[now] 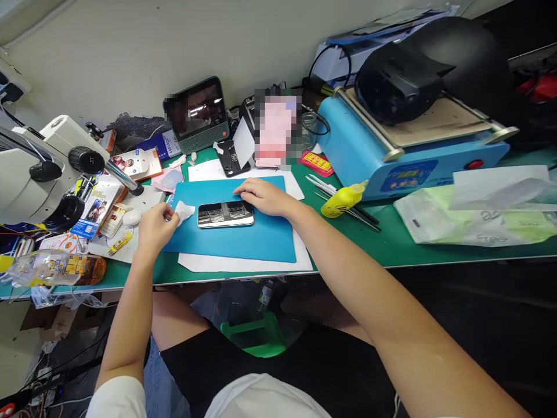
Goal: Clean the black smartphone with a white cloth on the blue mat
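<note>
A smartphone with a dark, reflective face lies flat on a blue mat. Left of it, my left hand has its fingers pinched on a crumpled white tissue at the mat's left edge. My right hand rests palm down just above and right of the phone, fingers loosely spread over the mat and holding nothing. Its fingertips are close to the phone's upper edge. White paper shows under the mat.
A microscope and a drink bottle stand at left. Behind the mat are a dark phone and a display. To the right are tweezers, a yellow bottle, a blue machine and a tissue pack.
</note>
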Tool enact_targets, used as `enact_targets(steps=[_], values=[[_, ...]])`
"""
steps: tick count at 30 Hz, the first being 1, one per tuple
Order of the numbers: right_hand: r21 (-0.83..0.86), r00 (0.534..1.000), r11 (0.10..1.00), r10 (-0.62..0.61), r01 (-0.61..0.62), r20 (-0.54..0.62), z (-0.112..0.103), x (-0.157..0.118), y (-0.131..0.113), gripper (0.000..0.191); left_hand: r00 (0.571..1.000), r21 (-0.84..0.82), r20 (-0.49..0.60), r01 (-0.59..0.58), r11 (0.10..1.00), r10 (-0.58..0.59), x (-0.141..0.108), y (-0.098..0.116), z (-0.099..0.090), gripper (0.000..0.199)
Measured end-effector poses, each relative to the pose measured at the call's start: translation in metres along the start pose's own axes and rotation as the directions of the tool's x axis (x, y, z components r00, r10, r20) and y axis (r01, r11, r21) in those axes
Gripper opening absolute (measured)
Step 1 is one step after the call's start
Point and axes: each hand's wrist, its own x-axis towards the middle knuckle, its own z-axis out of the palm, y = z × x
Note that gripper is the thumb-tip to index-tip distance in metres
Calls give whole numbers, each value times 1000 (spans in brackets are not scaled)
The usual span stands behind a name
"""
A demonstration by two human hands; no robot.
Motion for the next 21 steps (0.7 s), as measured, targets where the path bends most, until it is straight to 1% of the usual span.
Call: enact_targets(steps=[3, 4, 6, 7, 9, 10, 11, 13, 14, 15, 17, 18, 19, 21], values=[[-34, 1000, 999, -4, 4, 7, -1, -1, -4, 43, 988, 26, 142, -72, 997, 68, -2, 0, 10, 11], [-44, 1000, 999, -7, 7, 11, -1, -2, -5, 44, 981, 28, 172, -100, 995, 94, -1, 0, 12, 11], [-66, 1000, 998, -14, 16, 25, -1, -3, -8, 44, 971, 18, 192, -151, 988, 145, 1, 2, 15, 8], [-77, 999, 997, -20, 22, 30, -1, -3, -10, 44, 967, 12, 186, -179, 984, 173, 4, 4, 15, 10], [-102, 999, 994, -38, 41, 34, 1, -5, -13, 44, 949, 2, 169, -271, 963, 266, 13, 9, 13, 23], [-116, 998, 992, -50, 53, 35, 2, -6, -15, 44, 927, -5, 172, -337, 941, 333, 18, 13, 12, 30], [-129, 997, 989, -62, 66, 38, 3, -8, -17, 44, 894, -15, 187, -413, 911, 408, 24, 16, 12, 37], [-150, 995, 985, -76, 84, 61, 5, -10, -22, 48, 807, -37, 238, -549, 835, 541, 35, 21, 15, 52], [-158, 994, 984, -74, 86, 79, 5, -11, -24, 53, 770, -45, 263, -593, 804, 582, 39, 22, 18, 61], [-165, 993, 983, -66, 81, 97, 5, -12, -27, 60, 744, -49, 281, -620, 783, 606, 43, 22, 22, 69], [-180, 991, 981, -44, 67, 128, 2, -13, -30, 71, 722, -57, 293, -641, 765, 627, 48, 19, 31, 82], [-187, 991, 981, -35, 59, 130, -1, -13, -31, 70, 718, -65, 291, -644, 762, 632, 49, 16, 34, 85], [-197, 992, 979, -28, 51, 122, -3, -14, -31, 63, 717, -75, 288, -644, 761, 635, 50, 13, 37, 88], [-225, 998, 974, -4, 20, 68, -9, -14, -30, 43, 719, -92, 290, -636, 766, 632, 50, 7, 41, 88]])
